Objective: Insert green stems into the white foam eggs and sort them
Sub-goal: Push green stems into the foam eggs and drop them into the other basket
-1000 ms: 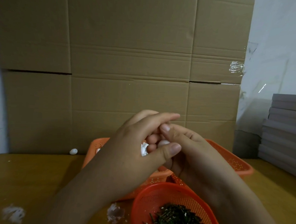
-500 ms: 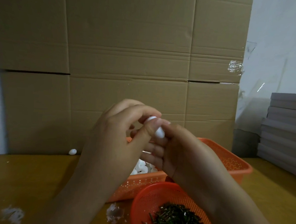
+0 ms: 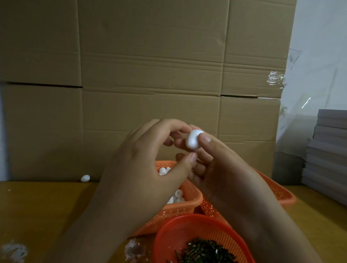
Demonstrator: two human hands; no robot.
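A white foam egg (image 3: 192,139) is held up in front of the cardboard. My right hand (image 3: 223,170) pins it between thumb and fingers. My left hand (image 3: 146,170) curls around it, index tip at the egg's top and thumb tip just under its lower end. No stem shows in the egg or in either hand. Below the hands, an orange rectangular basket (image 3: 186,209) holds several loose foam eggs (image 3: 178,194). A round orange basket (image 3: 175,232) at the front holds a pile of green stems (image 3: 204,257).
A second orange rectangular basket (image 3: 282,194) sits behind my right wrist. One stray egg (image 3: 85,178) lies at the foot of the cardboard wall (image 3: 151,70). Foam crumbs (image 3: 134,250) lie on the wooden table (image 3: 33,214). Grey boards (image 3: 334,160) are stacked at the right.
Both hands rose from just above the egg basket. The egg, hidden among the fingers before, now shows in full between the fingertips, with my right thumb on it.
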